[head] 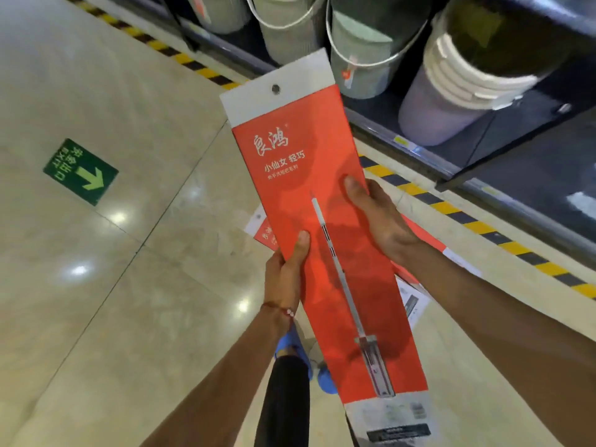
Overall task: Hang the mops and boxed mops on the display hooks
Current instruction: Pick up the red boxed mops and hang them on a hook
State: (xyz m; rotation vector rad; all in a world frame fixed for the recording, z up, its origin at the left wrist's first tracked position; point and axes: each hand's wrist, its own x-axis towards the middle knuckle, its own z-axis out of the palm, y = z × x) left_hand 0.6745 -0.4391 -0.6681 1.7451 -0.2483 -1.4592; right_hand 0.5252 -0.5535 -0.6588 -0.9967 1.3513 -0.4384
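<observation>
two hands hold a long flat red cardboard mop box, closed, contents hidden, over the tiled floor: left hand pinches its left edge, right hand clasps its right edge, thumbs on front. beyond, white plastic buckets sit nested, tipped on a dark shelf.

Soft indoor light, glare spots on floor; edges warped

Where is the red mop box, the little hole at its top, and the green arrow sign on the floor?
Red mop box [290,204]: head view, red front below the writing.
Hole [275,89]: head view, middle of white top flap.
Green arrow sign [80,171]: head view, its middle.
</observation>
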